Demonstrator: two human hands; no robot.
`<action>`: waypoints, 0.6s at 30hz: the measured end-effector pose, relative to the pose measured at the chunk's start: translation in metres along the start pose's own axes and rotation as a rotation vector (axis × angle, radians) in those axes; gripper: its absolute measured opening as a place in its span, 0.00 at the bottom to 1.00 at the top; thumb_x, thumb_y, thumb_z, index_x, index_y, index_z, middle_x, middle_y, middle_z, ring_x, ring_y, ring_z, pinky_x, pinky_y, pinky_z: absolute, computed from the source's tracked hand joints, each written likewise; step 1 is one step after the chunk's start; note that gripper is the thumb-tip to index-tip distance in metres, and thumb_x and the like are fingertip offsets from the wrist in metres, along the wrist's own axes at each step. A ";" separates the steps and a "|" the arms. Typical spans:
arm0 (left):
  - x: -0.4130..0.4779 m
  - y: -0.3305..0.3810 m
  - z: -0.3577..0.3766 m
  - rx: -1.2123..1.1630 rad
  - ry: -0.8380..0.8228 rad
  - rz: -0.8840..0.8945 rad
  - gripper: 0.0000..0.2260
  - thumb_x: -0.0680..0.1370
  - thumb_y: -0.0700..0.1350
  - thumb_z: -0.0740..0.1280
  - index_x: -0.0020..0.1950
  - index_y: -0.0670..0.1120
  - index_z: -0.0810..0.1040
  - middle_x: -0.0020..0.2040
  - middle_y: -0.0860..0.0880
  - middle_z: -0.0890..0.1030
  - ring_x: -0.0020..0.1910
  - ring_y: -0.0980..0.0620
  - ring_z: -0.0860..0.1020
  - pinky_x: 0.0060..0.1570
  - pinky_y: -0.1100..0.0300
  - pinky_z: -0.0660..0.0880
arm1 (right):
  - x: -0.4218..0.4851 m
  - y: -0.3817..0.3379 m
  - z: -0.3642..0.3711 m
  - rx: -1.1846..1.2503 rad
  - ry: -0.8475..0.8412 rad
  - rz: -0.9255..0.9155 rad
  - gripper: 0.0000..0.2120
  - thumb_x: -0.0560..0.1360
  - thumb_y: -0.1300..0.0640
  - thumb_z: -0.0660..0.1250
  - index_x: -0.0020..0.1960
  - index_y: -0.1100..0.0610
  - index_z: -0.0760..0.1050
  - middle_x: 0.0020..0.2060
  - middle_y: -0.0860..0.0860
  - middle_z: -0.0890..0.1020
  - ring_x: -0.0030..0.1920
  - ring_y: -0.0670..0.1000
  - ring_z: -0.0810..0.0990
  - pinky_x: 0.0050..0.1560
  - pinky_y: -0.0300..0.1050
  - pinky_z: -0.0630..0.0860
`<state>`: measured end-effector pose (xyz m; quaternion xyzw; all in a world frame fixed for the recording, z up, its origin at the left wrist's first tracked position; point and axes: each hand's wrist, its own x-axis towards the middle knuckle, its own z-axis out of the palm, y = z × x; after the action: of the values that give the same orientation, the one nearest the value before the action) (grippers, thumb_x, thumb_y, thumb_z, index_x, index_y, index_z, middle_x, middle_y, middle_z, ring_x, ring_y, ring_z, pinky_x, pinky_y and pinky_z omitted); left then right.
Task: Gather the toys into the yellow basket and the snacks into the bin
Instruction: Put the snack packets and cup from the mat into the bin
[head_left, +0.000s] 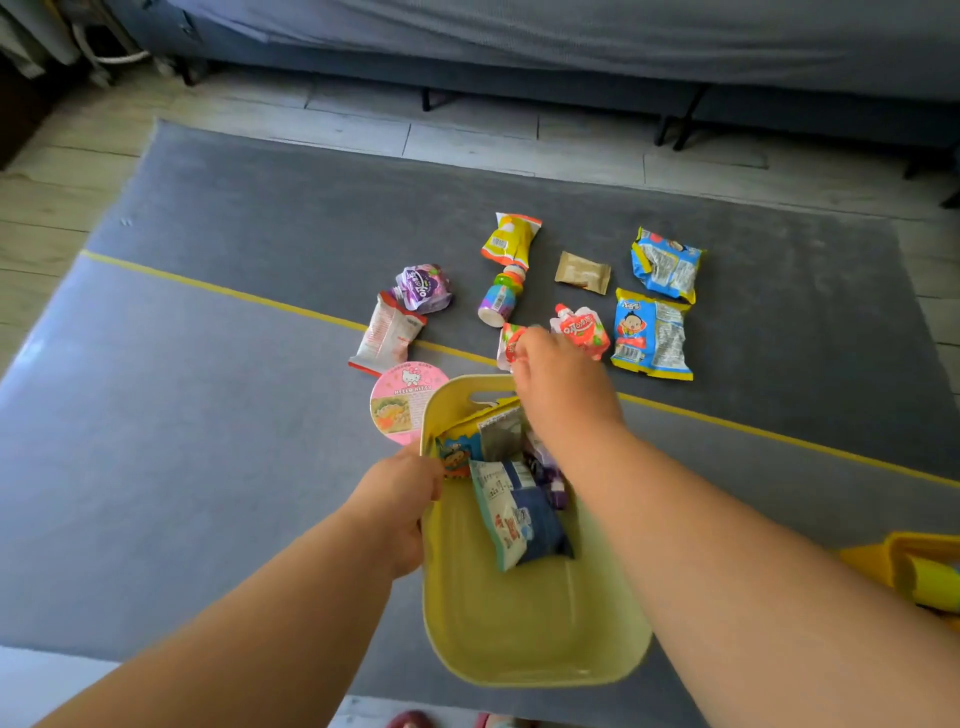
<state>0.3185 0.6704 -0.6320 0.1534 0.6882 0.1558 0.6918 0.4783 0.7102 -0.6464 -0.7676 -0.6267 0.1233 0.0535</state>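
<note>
**Snacks on the grey rug, bin between the forearms**

A grey rug (208, 364) crossed by a thin yellow stripe (234, 293) lies over pale plank flooring (467, 135). A grey sofa (571, 47) on dark legs stands far beyond both hands.

The bin (519, 623) is a pale yellow plastic tub with a handle slot in its far wall. It sits between the two forearms, with several snack packets (519, 514) piled in its far half. The left hand (400, 509) grips the bin's left rim, fingers curled over it. The right hand (556, 384) reaches past the far rim, its fingers bent down onto a small red-and-white packet (509, 345). Blur hides whether they pinch it.

Just beyond the left hand lies a pink round cup (405, 400). Beyond the right hand's fingers lie a red pouch (584, 330), a rainbow bottle (497, 301) and a blue packet (652, 335). The yellow basket (904, 561) sits to the right of the right forearm, cut off by the picture's edge.
</note>
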 end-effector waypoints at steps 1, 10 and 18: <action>-0.001 -0.001 0.001 0.008 -0.014 -0.008 0.19 0.73 0.28 0.53 0.55 0.39 0.78 0.47 0.36 0.82 0.43 0.36 0.82 0.41 0.43 0.81 | 0.010 0.006 -0.003 0.050 0.043 0.024 0.08 0.80 0.57 0.59 0.57 0.57 0.72 0.53 0.55 0.77 0.51 0.58 0.77 0.39 0.47 0.66; 0.019 -0.001 0.007 -0.050 -0.153 -0.003 0.26 0.73 0.27 0.51 0.56 0.50 0.80 0.50 0.37 0.84 0.51 0.35 0.82 0.48 0.41 0.81 | 0.107 0.037 0.042 -0.082 -0.419 0.163 0.24 0.74 0.51 0.67 0.68 0.54 0.67 0.64 0.57 0.73 0.66 0.58 0.70 0.62 0.50 0.68; 0.023 0.002 0.007 -0.069 -0.204 -0.015 0.27 0.72 0.27 0.51 0.52 0.51 0.82 0.42 0.40 0.86 0.48 0.38 0.83 0.42 0.47 0.81 | 0.128 0.037 0.061 -0.336 -0.538 0.063 0.38 0.69 0.49 0.74 0.73 0.53 0.59 0.67 0.57 0.68 0.67 0.61 0.69 0.60 0.56 0.72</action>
<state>0.3251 0.6816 -0.6519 0.1396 0.6094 0.1579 0.7643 0.5210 0.8231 -0.7292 -0.7245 -0.6060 0.2181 -0.2455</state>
